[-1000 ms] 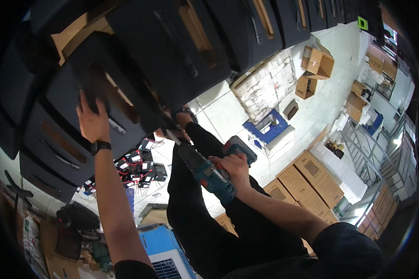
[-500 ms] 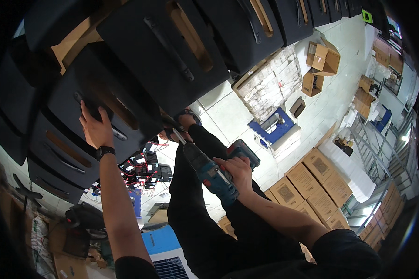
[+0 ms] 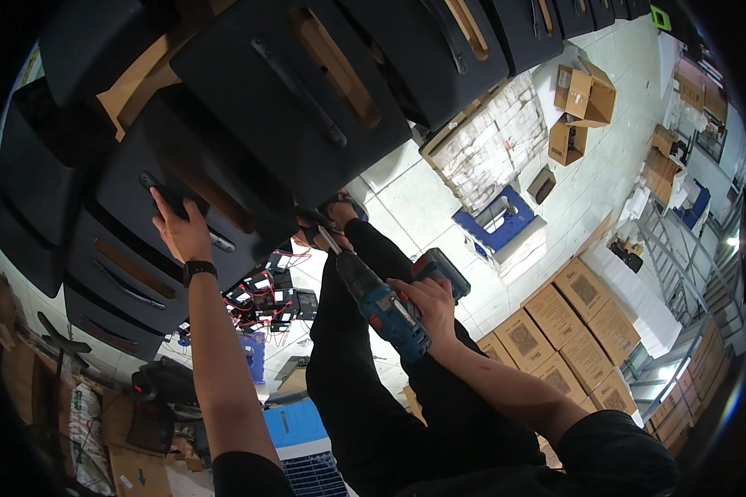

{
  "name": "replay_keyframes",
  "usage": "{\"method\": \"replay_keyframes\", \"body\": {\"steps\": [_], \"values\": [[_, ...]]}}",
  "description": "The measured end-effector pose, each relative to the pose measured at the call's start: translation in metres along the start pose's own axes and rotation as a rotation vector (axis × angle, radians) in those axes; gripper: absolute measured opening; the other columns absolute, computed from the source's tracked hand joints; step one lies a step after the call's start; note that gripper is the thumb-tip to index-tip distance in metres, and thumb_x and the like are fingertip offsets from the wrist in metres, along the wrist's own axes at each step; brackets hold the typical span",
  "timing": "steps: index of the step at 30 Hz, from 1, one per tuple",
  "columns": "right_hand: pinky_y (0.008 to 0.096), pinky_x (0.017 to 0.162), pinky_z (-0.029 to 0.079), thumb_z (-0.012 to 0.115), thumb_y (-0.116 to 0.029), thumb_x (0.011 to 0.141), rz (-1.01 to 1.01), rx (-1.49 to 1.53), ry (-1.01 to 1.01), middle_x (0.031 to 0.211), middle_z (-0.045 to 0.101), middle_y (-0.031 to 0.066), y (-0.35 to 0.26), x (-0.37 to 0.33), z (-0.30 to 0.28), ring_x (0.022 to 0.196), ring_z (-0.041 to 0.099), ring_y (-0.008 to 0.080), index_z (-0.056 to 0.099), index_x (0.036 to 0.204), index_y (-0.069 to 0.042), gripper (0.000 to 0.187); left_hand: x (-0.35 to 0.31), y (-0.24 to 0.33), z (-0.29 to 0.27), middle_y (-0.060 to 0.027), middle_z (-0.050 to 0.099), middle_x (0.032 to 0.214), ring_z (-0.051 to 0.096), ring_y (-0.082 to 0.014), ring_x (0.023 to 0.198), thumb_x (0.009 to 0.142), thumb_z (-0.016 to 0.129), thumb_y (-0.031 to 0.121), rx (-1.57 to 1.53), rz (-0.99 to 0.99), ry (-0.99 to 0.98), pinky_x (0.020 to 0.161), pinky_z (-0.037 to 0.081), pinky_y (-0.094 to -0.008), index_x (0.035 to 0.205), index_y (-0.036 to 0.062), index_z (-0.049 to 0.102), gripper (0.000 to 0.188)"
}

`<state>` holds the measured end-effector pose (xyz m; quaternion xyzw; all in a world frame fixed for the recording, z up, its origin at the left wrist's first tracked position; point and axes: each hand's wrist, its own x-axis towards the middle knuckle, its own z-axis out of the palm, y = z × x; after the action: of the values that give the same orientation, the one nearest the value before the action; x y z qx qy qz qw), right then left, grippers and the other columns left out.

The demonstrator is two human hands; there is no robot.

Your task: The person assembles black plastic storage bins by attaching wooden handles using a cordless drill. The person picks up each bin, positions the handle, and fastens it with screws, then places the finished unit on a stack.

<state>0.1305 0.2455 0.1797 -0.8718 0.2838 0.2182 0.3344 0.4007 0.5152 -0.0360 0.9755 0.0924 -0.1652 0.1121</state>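
My left hand (image 3: pixel 184 232) lies on the front of a black box-like cabinet (image 3: pixel 133 166), fingers spread over its strap handle (image 3: pixel 167 195). Metal caps show at the strap's two ends. Beside the handle runs a long slot (image 3: pixel 215 199) with a bare wood edge. In my right hand (image 3: pixel 429 306) is a teal and black cordless drill (image 3: pixel 387 315), wrapped at the grip. Its long bit (image 3: pixel 330 242) points up and left toward the cabinet's lower corner, and I cannot tell whether the tip touches anything.
More black cabinets (image 3: pixel 286 91) with similar handles line the top and left. Below my left hand lie small black units with red wires (image 3: pixel 265 294). Taped cartons (image 3: pixel 568 331) are stacked at right. Open cartons (image 3: pixel 584 99) and a blue frame (image 3: pixel 506 219) stand on the tiled floor.
The whole view has shifted slightly, so everything sits a little further right and down. Both hands keep their places, the left on the cabinet and the right around the drill.
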Motion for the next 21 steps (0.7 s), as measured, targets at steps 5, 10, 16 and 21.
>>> {"method": "replay_keyframes", "body": {"steps": [5, 10, 16, 21], "values": [[0.0393, 0.083, 0.041, 0.072, -0.016, 0.077, -0.013, 0.003, -0.004, 0.074, 0.062, 0.0009, -0.003, -0.002, -0.001, 0.075, 0.061, 0.0215, 0.076, 0.117, -0.013, 0.040, 0.011, -0.008, 0.020, -0.0252, 0.064, 0.121, 0.067, -0.0402, 0.107, 0.099, 0.061, 0.036, -0.106, 0.030, 0.187, 0.092, 0.055, -0.0485, 0.154, 0.0113, 0.043, 0.063], [0.0402, 0.083, 0.040, 0.071, -0.017, 0.077, -0.036, -0.011, -0.021, 0.076, 0.063, 0.0002, -0.006, -0.003, -0.003, 0.077, 0.062, 0.0221, 0.075, 0.117, -0.015, 0.040, 0.027, -0.036, 0.037, -0.0141, 0.070, 0.082, 0.069, -0.0349, 0.075, 0.098, 0.064, 0.035, -0.262, -0.303, 0.056, 0.077, 0.057, -0.0435, 0.113, -0.0003, 0.059, 0.039], [0.0416, 0.084, 0.041, 0.068, -0.017, 0.079, -0.024, 0.024, 0.028, 0.077, 0.063, -0.0005, 0.001, -0.012, -0.008, 0.081, 0.063, 0.0225, 0.074, 0.116, -0.018, 0.037, 0.021, -0.028, -0.005, 0.0008, 0.057, 0.069, 0.051, -0.0102, 0.059, 0.090, 0.076, 0.056, -0.784, -0.571, -0.250, 0.053, 0.036, -0.0273, 0.091, 0.0047, 0.066, 0.053], [0.0413, 0.086, 0.041, 0.069, -0.017, 0.080, 0.007, 0.021, 0.143, 0.078, 0.063, -0.0004, 0.017, -0.031, 0.000, 0.082, 0.063, 0.0222, 0.075, 0.115, -0.019, 0.036, -0.011, -0.001, -0.056, 0.0003, 0.055, 0.068, 0.049, -0.0109, 0.058, 0.088, 0.082, 0.051, -0.780, -0.541, -0.144, 0.053, 0.039, -0.0290, 0.092, 0.0042, 0.064, 0.051]]}}
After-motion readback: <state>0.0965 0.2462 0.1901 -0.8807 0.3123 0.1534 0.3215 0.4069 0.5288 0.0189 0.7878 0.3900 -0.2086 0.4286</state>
